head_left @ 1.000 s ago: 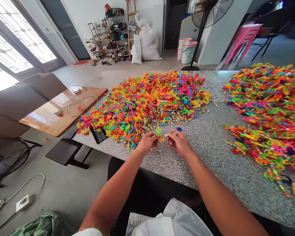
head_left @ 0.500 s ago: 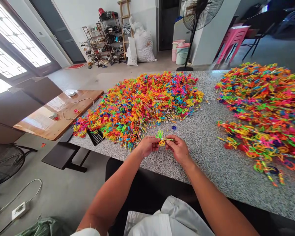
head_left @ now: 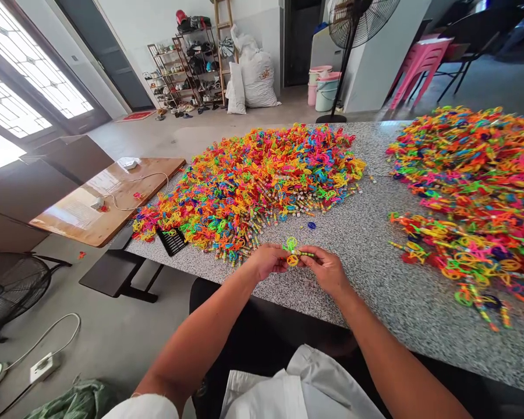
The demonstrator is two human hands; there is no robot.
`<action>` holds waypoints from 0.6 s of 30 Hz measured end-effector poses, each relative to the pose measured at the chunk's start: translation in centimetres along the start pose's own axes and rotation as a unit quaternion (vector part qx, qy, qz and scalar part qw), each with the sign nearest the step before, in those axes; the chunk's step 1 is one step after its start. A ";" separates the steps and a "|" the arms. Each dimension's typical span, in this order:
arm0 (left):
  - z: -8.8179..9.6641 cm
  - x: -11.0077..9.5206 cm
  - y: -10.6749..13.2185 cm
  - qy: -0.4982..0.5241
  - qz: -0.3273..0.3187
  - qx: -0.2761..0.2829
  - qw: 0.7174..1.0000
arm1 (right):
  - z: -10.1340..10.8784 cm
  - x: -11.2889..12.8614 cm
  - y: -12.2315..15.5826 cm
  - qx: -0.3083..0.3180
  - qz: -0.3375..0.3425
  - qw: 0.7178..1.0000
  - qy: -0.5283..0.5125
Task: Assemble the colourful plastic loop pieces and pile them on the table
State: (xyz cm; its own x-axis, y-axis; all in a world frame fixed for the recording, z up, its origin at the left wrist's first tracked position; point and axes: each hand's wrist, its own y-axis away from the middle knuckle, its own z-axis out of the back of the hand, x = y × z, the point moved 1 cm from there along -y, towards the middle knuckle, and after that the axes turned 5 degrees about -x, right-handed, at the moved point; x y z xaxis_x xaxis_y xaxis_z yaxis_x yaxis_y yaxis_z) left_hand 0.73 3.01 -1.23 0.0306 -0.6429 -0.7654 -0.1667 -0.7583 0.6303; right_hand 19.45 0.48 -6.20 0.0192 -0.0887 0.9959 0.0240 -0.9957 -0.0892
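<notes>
Both my hands meet over the near edge of a speckled grey table [head_left: 367,250]. My left hand [head_left: 268,260] pinches green and yellow plastic rings [head_left: 291,251]. My right hand [head_left: 329,269] pinches a thin striped stick [head_left: 304,254] that joins those rings. Just beyond my hands lies a big heap of bright plastic rings and small sticks [head_left: 262,180]. A lone blue ring [head_left: 311,225] rests on the table between the heap and my hands.
A second heap of joined coloured pieces [head_left: 467,174] covers the table's right side. A black comb-like piece [head_left: 172,241] lies at the left heap's edge. A low wooden table [head_left: 100,198] stands to the left, floor fans [head_left: 9,285] and a pedestal fan [head_left: 353,29] nearby.
My hands have drawn together and a little toward me, bringing the stick up against the rings. The blue ring now lies farther from my right hand.
</notes>
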 end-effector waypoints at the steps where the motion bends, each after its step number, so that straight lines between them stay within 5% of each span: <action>1: -0.5 0.4 -0.2 -0.046 -0.027 -0.026 0.998 | 0.1 -0.1 0.3 0.000 0.012 1.000 0.018; 6: -2.5 1.2 -1.8 -0.236 -0.130 -0.099 0.958 | 1.4 -0.1 0.6 -0.021 0.030 0.993 0.112; 8: -1.8 -0.1 -2.6 -0.301 -0.193 -0.136 0.924 | 3.5 0.3 -0.2 -0.086 0.004 0.988 0.125; 11: 1.7 -3.8 -3.3 -0.399 -0.307 -0.298 0.811 | 8.6 1.0 -2.2 -0.316 -0.009 0.949 0.003; 14: 5.8 -7.4 -3.9 -0.481 -0.304 -0.428 0.702 | 12.1 0.8 -4.4 -0.462 -0.026 0.868 -0.178; 16: 7.5 -8.9 -4.6 -0.540 -0.253 -0.421 0.684 | 11.2 0.5 -5.9 -0.452 -0.058 0.872 -0.179; 18: 8.0 -9.4 -5.3 -0.596 -0.214 -0.367 0.682 | 7.5 0.0 -7.3 -0.349 -0.088 0.930 -0.078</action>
State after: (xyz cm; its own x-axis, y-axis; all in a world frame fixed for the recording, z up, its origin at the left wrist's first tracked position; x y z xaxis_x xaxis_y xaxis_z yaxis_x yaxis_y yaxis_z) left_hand -6.55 13.89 1.58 -0.9734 -0.1320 -0.1873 0.1566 -0.9799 -0.1234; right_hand 26.75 7.92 -5.64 0.2220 0.0284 0.9746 -0.6122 -0.7739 0.1620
